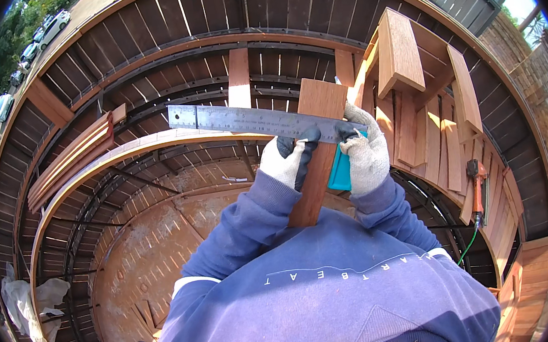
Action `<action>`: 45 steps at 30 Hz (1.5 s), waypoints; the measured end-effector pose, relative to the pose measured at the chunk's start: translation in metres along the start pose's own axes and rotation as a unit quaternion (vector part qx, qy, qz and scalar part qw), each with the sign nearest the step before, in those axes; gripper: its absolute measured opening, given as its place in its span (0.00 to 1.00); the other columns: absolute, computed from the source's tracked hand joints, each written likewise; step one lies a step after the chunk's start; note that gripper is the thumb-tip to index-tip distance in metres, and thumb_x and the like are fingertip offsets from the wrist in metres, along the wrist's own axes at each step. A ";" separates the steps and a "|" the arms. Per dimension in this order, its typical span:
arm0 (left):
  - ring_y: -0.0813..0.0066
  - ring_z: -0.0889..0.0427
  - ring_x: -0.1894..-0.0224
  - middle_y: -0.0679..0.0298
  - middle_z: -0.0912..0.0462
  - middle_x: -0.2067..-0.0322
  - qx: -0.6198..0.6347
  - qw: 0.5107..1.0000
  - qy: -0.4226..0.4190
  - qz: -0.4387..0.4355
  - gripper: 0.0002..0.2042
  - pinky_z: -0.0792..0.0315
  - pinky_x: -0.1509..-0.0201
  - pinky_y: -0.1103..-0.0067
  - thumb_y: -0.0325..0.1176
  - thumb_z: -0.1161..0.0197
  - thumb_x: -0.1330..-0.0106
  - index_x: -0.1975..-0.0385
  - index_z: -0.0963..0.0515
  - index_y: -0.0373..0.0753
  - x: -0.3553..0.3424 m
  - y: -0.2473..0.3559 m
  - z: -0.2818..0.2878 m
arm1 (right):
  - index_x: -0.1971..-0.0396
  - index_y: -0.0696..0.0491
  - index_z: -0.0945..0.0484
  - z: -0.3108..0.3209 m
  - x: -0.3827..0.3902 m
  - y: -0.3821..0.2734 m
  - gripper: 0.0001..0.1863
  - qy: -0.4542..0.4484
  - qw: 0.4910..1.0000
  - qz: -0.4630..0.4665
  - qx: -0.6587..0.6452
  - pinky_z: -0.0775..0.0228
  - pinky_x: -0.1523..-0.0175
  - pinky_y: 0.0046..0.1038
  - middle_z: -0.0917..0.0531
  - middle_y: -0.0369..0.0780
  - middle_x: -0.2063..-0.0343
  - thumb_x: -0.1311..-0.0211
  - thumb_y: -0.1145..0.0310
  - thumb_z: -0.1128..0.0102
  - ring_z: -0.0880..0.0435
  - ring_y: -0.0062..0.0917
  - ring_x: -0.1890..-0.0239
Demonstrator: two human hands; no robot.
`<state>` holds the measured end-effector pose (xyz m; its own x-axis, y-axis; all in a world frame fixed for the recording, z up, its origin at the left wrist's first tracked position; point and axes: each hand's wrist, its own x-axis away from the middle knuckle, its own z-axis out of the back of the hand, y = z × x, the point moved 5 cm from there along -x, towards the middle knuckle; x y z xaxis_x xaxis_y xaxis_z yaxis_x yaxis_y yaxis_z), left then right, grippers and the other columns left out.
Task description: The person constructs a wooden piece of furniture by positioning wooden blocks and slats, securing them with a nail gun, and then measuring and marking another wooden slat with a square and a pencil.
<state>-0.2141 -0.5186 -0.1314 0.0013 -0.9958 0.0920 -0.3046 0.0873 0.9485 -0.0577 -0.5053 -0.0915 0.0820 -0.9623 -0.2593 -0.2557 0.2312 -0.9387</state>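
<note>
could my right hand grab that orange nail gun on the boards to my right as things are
Probably not right away: the right hand is busy gripping the steel ruler and a teal tool on the wooden board. The nail gun lies unobstructed.

I am outside on a building site, with curved dark deck boards around me and cut wood planks stacked on my right.

Both gloved hands, left and right, press a steel ruler across a wooden board.
</note>
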 end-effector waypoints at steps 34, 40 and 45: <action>0.85 0.26 0.63 0.71 0.19 0.66 0.000 1.000 -0.007 0.002 0.14 0.30 0.59 0.82 0.42 0.37 0.32 0.61 0.21 0.37 0.001 0.000 0.002 | 0.40 0.61 0.33 -0.002 0.001 -0.002 0.29 0.007 0.999 -0.040 -0.011 0.28 0.55 0.17 0.24 0.43 0.49 0.46 0.87 0.57 0.23 0.19 0.55; 0.86 0.26 0.63 0.71 0.19 0.66 0.024 1.000 -0.018 0.001 0.13 0.30 0.58 0.82 0.41 0.37 0.32 0.61 0.21 0.37 0.000 -0.007 0.005 | 0.40 0.61 0.33 -0.005 0.003 -0.007 0.29 0.001 0.999 -0.042 0.018 0.28 0.53 0.18 0.24 0.43 0.49 0.46 0.86 0.55 0.23 0.19 0.54; 0.87 0.27 0.63 0.72 0.19 0.67 0.011 1.000 -0.028 -0.003 0.12 0.31 0.59 0.83 0.40 0.38 0.32 0.61 0.20 0.36 0.000 -0.003 0.002 | 0.39 0.60 0.34 0.001 0.002 -0.001 0.29 -0.010 1.000 -0.020 0.002 0.28 0.48 0.21 0.24 0.43 0.49 0.44 0.82 0.49 0.24 0.22 0.49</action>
<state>-0.2149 -0.5193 -0.1344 -0.0499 -0.9964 0.0689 -0.3248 0.0814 0.9423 -0.0562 -0.5076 -0.0919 0.1112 -0.9679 -0.2253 -0.2483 0.1924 -0.9494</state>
